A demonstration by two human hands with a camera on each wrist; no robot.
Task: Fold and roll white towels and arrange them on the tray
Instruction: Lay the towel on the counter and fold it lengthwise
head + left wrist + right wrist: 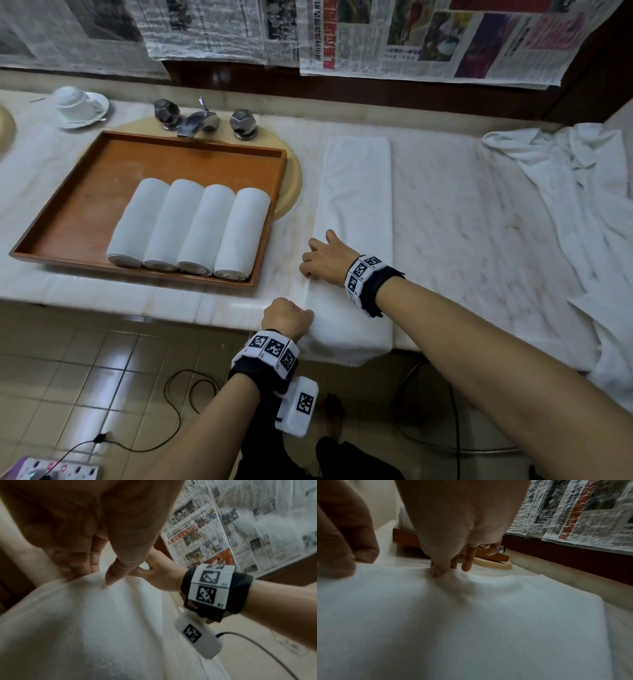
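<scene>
Marble counter point(462, 219) runs under a wall papered with newspaper sheets point(428, 37); a wooden tray point(68, 219) sits left over a sink basin, taps behind it. Four rolled towels point(188, 228) lie side by side in the tray, touching. Folded towel point(356, 192) lies as a long strip on the counter just right of the tray, near end draping over the counter edge. Left hand point(287, 317) pinches the strip's left edge at the counter lip, thumb and fingers curled on the cloth; right hand point(327, 257) pinches the same edge farther up, remaining fingers loosely extended. Judged step: straightening the long edge before rolling. To do it well, both pinches should pull evenly so the layers line up, wrinkles near the right hand get smoothed flat, then the roll should start tight from one end and keep both sides flush. Loose start likely gives a cone-shaped roll. Crumpled white linen point(582, 212) waits at right. Cup on saucer point(80, 106) sits far left. Newspaper headlines are in red and black East Asian characters, too blurred to read; wristbands point(363, 274) carry square black-and-white marker codes, no readable text or brand.
</scene>
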